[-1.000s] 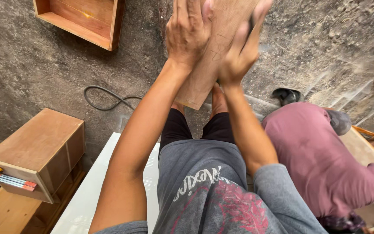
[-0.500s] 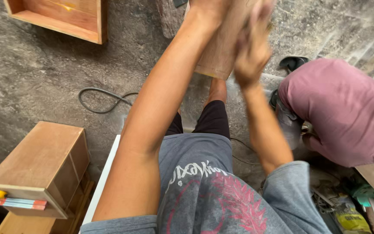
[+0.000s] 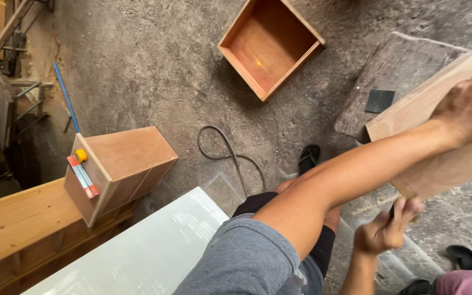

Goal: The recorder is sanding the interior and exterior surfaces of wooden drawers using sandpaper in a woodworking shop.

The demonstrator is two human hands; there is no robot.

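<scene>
Concrete floor, grey and rough, carries an open wooden box at the top, a dark mat with a small black square on it, and a looped grey cable; at lower left a closed wooden box rests on a timber bench beside a white panel. Raised at the right edge, a plywood board sits under the left hand, which lies spread flat on its face, pressing rather than clasping. Below the board's lower edge, the right hand is clenched around a small dark tool, too hidden to identify.
</scene>
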